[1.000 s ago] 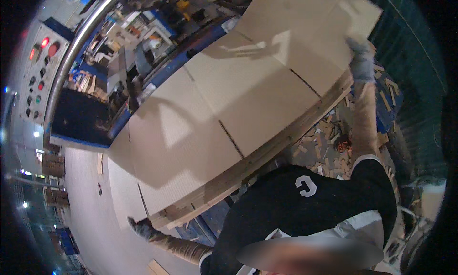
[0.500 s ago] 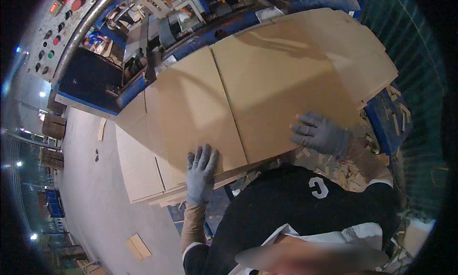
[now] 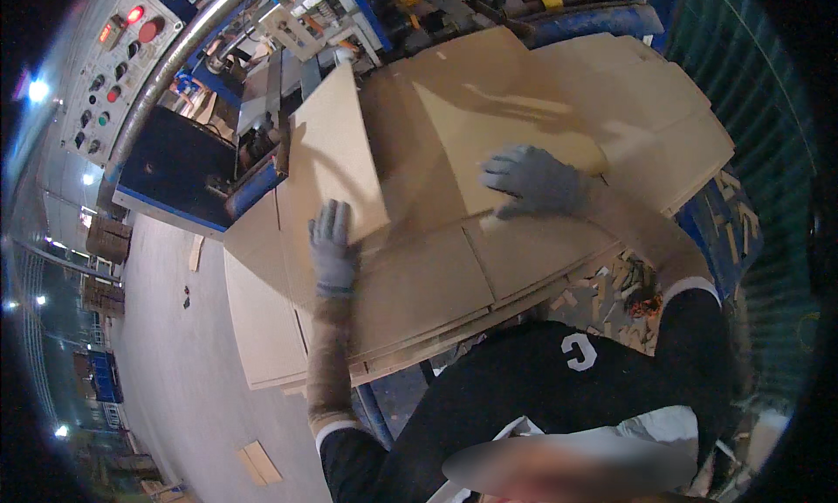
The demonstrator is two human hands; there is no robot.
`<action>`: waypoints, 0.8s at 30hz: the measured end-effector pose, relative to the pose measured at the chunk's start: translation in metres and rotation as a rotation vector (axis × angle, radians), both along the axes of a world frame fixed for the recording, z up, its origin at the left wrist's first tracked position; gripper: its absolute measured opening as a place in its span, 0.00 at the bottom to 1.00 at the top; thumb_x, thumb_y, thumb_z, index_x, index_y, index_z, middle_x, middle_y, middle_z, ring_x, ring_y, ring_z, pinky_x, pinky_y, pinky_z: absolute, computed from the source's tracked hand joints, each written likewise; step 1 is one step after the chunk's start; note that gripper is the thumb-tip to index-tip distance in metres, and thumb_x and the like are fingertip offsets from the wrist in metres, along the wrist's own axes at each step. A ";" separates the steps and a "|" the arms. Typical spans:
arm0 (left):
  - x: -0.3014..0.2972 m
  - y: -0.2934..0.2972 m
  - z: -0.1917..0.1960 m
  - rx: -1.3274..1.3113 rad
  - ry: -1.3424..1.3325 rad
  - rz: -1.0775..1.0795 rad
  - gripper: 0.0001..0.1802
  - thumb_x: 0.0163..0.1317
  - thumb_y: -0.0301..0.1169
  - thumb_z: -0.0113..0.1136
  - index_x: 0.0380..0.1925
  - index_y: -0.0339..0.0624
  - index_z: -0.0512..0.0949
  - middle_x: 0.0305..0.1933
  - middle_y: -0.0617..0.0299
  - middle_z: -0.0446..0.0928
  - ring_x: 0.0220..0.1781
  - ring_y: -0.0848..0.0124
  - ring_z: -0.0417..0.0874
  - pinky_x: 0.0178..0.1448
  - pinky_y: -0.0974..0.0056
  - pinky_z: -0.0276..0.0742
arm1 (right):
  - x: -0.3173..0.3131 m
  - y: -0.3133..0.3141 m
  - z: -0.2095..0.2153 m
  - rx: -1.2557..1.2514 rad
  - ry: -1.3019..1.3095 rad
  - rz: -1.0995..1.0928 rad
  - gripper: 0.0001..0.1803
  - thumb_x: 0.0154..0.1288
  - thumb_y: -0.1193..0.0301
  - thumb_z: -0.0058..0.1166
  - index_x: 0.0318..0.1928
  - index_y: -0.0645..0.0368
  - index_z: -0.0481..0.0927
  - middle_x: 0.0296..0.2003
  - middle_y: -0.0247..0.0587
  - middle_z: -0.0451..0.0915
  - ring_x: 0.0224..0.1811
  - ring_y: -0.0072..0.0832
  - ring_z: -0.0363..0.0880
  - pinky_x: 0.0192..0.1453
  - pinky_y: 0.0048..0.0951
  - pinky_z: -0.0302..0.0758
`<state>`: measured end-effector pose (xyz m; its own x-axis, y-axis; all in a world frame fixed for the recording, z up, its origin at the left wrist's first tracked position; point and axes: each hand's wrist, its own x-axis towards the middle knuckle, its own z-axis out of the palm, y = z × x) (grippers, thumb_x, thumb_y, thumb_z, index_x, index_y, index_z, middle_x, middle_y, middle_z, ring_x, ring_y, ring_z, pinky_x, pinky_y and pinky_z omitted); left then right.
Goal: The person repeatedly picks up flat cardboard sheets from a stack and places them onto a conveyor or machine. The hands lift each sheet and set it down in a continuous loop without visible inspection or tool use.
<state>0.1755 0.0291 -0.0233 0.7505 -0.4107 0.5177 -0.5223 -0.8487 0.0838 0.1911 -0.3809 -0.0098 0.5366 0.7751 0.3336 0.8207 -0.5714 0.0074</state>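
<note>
A brown corrugated cardboard sheet lies uppermost on a stack of flat cardboard sheets. Its left panel tilts up along a crease, and its far edge reaches the machine. My left hand, in a grey glove, rests with fingers stretched out on the near part of that left panel. My right hand, gloved alike, is spread palm down on the sheet's right panel near its close edge. Neither hand is wrapped round anything; my right fingertips bend slightly.
At upper left stands a control panel with buttons and a red light, behind a curved metal pipe. Cardboard scraps litter the floor below the stack's right side. A green curtain-like wall rises at right. One cardboard piece lies on the grey floor.
The top sheet has slid away from me toward the machine, uncovering sheets beneath, and its left panel has lifted. Both hands moved forward with it, the right one also leftward.
</note>
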 end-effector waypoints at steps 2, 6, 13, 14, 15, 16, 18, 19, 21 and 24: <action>0.032 0.011 -0.006 -0.021 -0.057 0.000 0.37 0.55 0.35 0.61 0.66 0.46 0.63 0.66 0.46 0.64 0.69 0.49 0.63 0.71 0.41 0.52 | 0.026 0.009 -0.001 -0.033 0.006 -0.026 0.34 0.59 0.39 0.48 0.49 0.56 0.77 0.53 0.46 0.76 0.56 0.45 0.72 0.59 0.45 0.68; 0.085 -0.001 -0.003 0.078 -0.108 0.156 0.41 0.51 0.39 0.66 0.66 0.43 0.62 0.63 0.43 0.67 0.65 0.48 0.66 0.68 0.43 0.57 | 0.081 0.003 0.000 -0.001 -0.159 -0.205 0.30 0.58 0.42 0.50 0.48 0.54 0.78 0.52 0.49 0.76 0.55 0.48 0.73 0.55 0.45 0.70; 0.042 -0.013 0.035 -0.197 -0.183 0.140 0.42 0.50 0.39 0.71 0.61 0.29 0.65 0.62 0.42 0.68 0.65 0.50 0.67 0.69 0.52 0.60 | 0.058 -0.023 -0.013 0.155 -0.204 -0.652 0.24 0.58 0.53 0.54 0.52 0.52 0.77 0.57 0.52 0.72 0.57 0.48 0.72 0.61 0.47 0.67; 0.014 0.007 0.034 -0.283 -0.126 0.354 0.40 0.53 0.41 0.69 0.61 0.29 0.64 0.61 0.43 0.69 0.62 0.50 0.70 0.66 0.53 0.65 | 0.037 -0.038 -0.011 0.123 -0.168 -0.889 0.21 0.59 0.56 0.56 0.51 0.50 0.78 0.53 0.49 0.76 0.54 0.45 0.74 0.56 0.47 0.71; -0.012 0.029 0.030 -0.366 -0.107 0.454 0.39 0.56 0.44 0.66 0.61 0.29 0.64 0.60 0.43 0.70 0.60 0.51 0.72 0.63 0.55 0.69 | 0.011 -0.067 -0.009 0.212 -0.090 -0.957 0.23 0.59 0.56 0.56 0.51 0.54 0.76 0.50 0.49 0.77 0.52 0.44 0.76 0.55 0.45 0.72; -0.038 0.054 0.023 -0.368 -0.138 0.658 0.39 0.60 0.46 0.64 0.61 0.29 0.64 0.59 0.44 0.71 0.57 0.52 0.75 0.60 0.56 0.74 | -0.027 -0.103 -0.008 0.322 -0.053 -0.986 0.25 0.60 0.55 0.56 0.52 0.57 0.75 0.48 0.49 0.78 0.49 0.43 0.78 0.53 0.43 0.74; -0.090 0.105 0.006 -0.194 0.001 1.456 0.49 0.59 0.64 0.52 0.60 0.25 0.64 0.53 0.39 0.75 0.50 0.48 0.79 0.49 0.53 0.80 | -0.081 -0.146 -0.018 0.702 -0.279 -1.266 0.28 0.60 0.53 0.57 0.54 0.58 0.72 0.48 0.51 0.77 0.50 0.48 0.76 0.55 0.42 0.74; -0.112 0.124 -0.008 -0.266 0.021 1.449 0.48 0.59 0.65 0.51 0.58 0.26 0.66 0.52 0.39 0.75 0.51 0.47 0.79 0.51 0.53 0.78 | -0.107 -0.166 -0.027 0.636 -0.316 -1.463 0.29 0.60 0.53 0.56 0.56 0.58 0.72 0.50 0.53 0.76 0.53 0.49 0.74 0.58 0.41 0.72; -0.150 0.151 -0.034 -0.392 -0.018 1.611 0.46 0.60 0.65 0.50 0.55 0.27 0.69 0.52 0.38 0.75 0.53 0.46 0.77 0.55 0.54 0.76 | -0.125 -0.186 -0.049 0.546 -0.261 -1.613 0.32 0.60 0.52 0.56 0.58 0.59 0.70 0.53 0.55 0.73 0.58 0.52 0.70 0.62 0.42 0.69; -0.150 0.183 -0.050 -0.451 -0.019 1.631 0.36 0.63 0.55 0.53 0.54 0.29 0.70 0.55 0.41 0.75 0.54 0.49 0.76 0.60 0.56 0.73 | -0.123 -0.192 -0.074 0.189 -0.057 -1.672 0.38 0.61 0.47 0.51 0.65 0.59 0.64 0.58 0.57 0.69 0.64 0.55 0.63 0.66 0.51 0.63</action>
<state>0.0252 0.2124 -0.0738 0.2056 0.9010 0.3821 0.8055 -0.3775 0.4567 0.0679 -0.5725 -0.0841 0.6563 -0.6427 0.3952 -0.6434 -0.7504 -0.1518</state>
